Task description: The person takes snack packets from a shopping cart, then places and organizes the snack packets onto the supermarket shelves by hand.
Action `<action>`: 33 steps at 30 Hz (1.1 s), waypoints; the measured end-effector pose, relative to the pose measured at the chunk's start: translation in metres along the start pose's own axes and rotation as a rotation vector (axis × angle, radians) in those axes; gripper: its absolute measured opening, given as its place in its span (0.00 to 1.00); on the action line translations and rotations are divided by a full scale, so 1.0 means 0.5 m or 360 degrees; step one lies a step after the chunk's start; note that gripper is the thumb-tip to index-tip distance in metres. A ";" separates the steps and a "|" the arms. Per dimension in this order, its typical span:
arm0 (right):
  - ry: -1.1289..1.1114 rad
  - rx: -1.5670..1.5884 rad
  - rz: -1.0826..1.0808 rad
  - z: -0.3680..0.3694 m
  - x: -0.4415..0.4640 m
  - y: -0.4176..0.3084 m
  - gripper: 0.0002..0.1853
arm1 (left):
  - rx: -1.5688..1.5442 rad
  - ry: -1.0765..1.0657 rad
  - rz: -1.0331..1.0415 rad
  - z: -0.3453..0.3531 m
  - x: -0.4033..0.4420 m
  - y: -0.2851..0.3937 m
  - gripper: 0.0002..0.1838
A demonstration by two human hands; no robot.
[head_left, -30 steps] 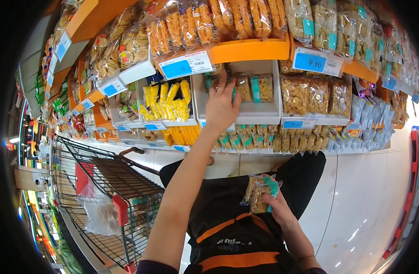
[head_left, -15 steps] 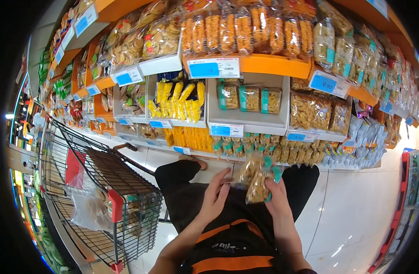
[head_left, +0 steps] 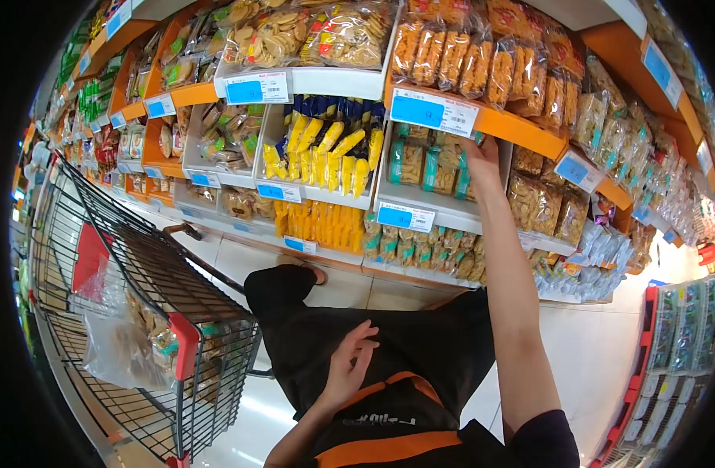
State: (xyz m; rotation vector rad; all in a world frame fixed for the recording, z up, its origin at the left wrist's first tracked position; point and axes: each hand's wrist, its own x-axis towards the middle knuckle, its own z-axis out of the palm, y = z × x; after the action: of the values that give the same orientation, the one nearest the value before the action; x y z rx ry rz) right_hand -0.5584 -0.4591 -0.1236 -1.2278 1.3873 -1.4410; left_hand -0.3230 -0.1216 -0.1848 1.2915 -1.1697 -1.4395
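Note:
My right hand [head_left: 483, 160] reaches into a white shelf bin [head_left: 420, 198] of clear snack packs with teal labels [head_left: 439, 170]. Its fingers curl round a snack pack at the bin's right side, a bit of teal showing between them; the fingertips are partly hidden under the orange shelf edge. Over my lap, my left hand [head_left: 353, 362] hangs with its fingers apart and nothing in it.
A wire shopping cart [head_left: 217, 335] with red corners holds a plastic bag [head_left: 123, 351] and more packs on my left. Yellow snack packs [head_left: 326, 156] fill the neighbouring bin. An orange shelf edge [head_left: 521, 131] with price tags juts out above my right hand.
My right hand has gone from my lap up into the bin, taking the snack packs there. My left hand has dropped slightly. The view has shifted.

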 end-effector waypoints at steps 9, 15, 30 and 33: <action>0.0029 0.0072 0.0268 -0.044 0.056 0.053 0.29 | 0.0007 0.0087 0.0137 -0.055 0.042 -0.018 0.23; -0.0022 -0.0060 -0.0009 -0.048 0.055 0.043 0.29 | 0.0020 0.0101 0.0120 -0.077 0.046 0.004 0.22; 0.0286 -0.1283 -0.0868 -0.064 0.111 0.100 0.23 | 0.0071 0.0291 0.0144 -0.095 -0.006 -0.040 0.22; 0.0439 -0.1589 -0.1063 -0.048 0.099 0.126 0.24 | 0.0066 0.0281 0.0158 -0.094 0.005 -0.022 0.22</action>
State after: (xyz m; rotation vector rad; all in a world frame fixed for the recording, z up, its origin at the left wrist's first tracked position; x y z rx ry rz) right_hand -0.5988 -0.5074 -0.1785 -2.3549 2.1328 -1.3678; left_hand -0.2765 -0.1265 -0.1977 1.3413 -1.1338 -1.2097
